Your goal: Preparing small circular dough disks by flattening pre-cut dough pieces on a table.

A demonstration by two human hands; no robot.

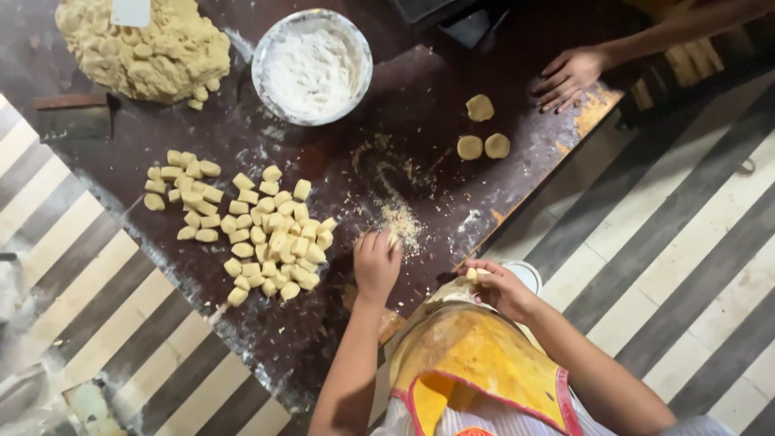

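Noted at the dark table [404, 105]: left hand [377, 262] curled down over a dough piece [392, 240], just right of the heap of cut pieces [258, 234]. Right hand [502, 288] just off the table edge, pinching a small dough lump [471, 274] in the fingertips. Farther along, three shaped rounds [482, 133] near another person's hand [569, 77]; flour bowl [311, 64] and dough mass [145, 48] beyond. Judged: shaping of single pieces in hand. Next move calls for even palm pressure and a secure pinch.

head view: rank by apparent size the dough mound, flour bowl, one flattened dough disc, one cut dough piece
1. dough mound, cropped by the frame edge
2. flour bowl
3. flattened dough disc
4. cut dough piece

All lie on the same table, so nearness hardly skews the order.
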